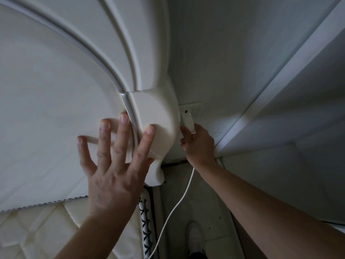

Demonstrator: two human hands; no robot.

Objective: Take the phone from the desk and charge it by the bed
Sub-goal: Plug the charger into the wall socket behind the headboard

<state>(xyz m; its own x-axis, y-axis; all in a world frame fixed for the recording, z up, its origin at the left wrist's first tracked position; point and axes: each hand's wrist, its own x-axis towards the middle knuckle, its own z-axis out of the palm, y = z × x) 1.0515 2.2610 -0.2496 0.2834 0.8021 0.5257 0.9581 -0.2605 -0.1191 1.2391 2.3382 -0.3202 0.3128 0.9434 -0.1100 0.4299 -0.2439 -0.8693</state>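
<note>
My left hand (113, 165) lies flat with fingers spread against the cream headboard (153, 113) of the bed. My right hand (199, 144) grips a white charger plug (187, 121) and holds it at the white wall socket (192, 107) just behind the headboard's edge. A white cable (173, 208) hangs from under the right hand down toward the floor. The phone is not in view.
The quilted mattress (37, 236) sits at the lower left, with a patterned black-and-white trim (147, 230) along its side. A narrow gap of floor (205, 212) runs between bed and white wall (242, 53). My white shoe (195, 238) stands in that gap.
</note>
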